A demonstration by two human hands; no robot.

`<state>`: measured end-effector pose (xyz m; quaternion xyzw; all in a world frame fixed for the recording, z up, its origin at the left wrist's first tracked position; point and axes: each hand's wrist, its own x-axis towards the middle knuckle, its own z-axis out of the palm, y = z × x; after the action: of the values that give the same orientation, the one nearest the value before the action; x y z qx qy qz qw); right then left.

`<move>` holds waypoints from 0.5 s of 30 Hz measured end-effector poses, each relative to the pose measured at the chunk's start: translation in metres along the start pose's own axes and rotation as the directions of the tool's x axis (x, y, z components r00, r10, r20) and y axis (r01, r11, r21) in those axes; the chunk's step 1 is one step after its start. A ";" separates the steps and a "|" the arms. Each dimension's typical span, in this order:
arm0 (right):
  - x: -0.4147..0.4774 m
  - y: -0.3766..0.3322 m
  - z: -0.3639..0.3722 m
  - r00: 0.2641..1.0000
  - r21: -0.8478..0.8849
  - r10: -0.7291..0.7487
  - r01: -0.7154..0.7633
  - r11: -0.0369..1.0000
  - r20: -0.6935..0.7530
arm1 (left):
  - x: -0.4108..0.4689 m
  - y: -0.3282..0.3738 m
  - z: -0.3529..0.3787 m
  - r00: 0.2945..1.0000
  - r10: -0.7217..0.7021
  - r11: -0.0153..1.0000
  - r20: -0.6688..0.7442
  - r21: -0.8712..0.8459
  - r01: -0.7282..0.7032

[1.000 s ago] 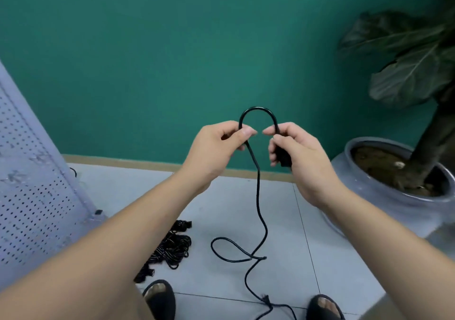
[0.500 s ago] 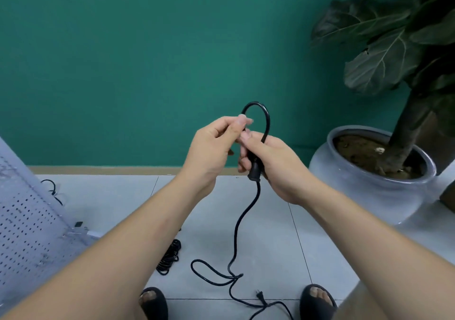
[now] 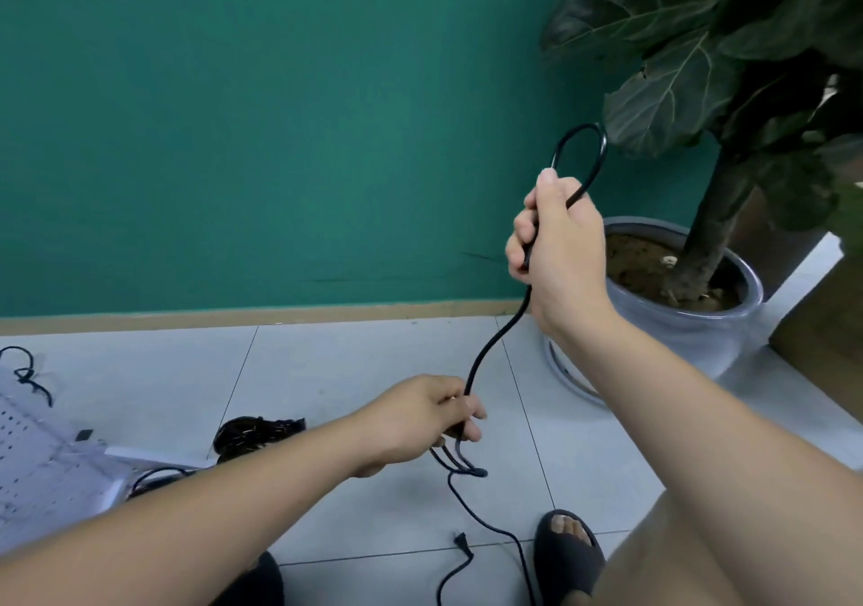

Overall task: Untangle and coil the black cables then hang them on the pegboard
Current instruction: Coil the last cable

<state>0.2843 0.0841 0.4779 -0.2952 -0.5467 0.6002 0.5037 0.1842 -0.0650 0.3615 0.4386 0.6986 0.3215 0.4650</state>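
At the far left, on the floor, the white pegboard point(image 3: 37, 465) lies tilted. Just to its right a bundle of black cables point(image 3: 254, 433) sits on the tiles, not yet sorted. Further right, the left hand point(image 3: 420, 419) is low, its fingers point(image 3: 469, 412) curled around the single cable point(image 3: 492, 344) being worked. A small snarl point(image 3: 467, 470) hangs just beneath it, and the rest trails down to the plug point(image 3: 460, 541) on the floor. The cable rises to the right hand point(image 3: 560, 250), held high near the plant pot point(image 3: 700, 325). That hand's fingers point(image 3: 518, 250) are clamped on the cable, with one loop point(image 3: 579, 148) standing above them.

This looks like the start of coiling, with one turn made. Next the left hand likely needs to loosen the snarl, then feed slack up for a second, matching loop.
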 end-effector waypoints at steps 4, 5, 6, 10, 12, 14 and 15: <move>0.004 0.006 -0.008 0.996 -0.075 -0.076 0.073 0.995 -0.039 | -0.006 0.006 0.002 0.999 0.016 0.988 -0.039 0.154 -0.010; 0.002 0.009 -0.009 0.995 -0.115 -0.096 0.093 0.989 -0.022 | -0.008 0.009 0.004 0.998 0.036 0.966 -0.050 0.256 -0.022; 0.000 0.012 -0.009 0.993 -0.157 -0.115 0.115 0.981 0.007 | -0.010 0.012 0.005 0.996 0.062 0.933 -0.060 0.359 -0.037; -0.008 0.022 -0.010 0.972 -0.336 -0.152 0.206 0.919 0.180 | -0.022 0.022 0.007 0.972 0.228 0.743 -0.062 0.657 -0.132; -0.006 0.029 -0.015 0.953 -0.440 -0.157 0.261 0.859 0.259 | -0.029 0.030 0.003 0.946 0.323 0.670 -0.029 0.713 -0.207; 0.002 0.034 -0.022 0.942 -0.529 -0.139 0.290 0.797 0.306 | -0.035 0.039 -0.007 0.887 0.461 0.636 -0.005 0.699 -0.326; 0.006 0.035 -0.026 0.936 -0.567 -0.117 0.297 0.768 0.332 | -0.037 0.043 -0.012 0.841 0.541 0.630 -0.018 0.670 -0.392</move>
<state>0.2963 0.1027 0.4393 -0.2917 -0.8047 0.3674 0.3639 0.1932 -0.0813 0.4160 0.6988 0.6728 0.2180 0.1067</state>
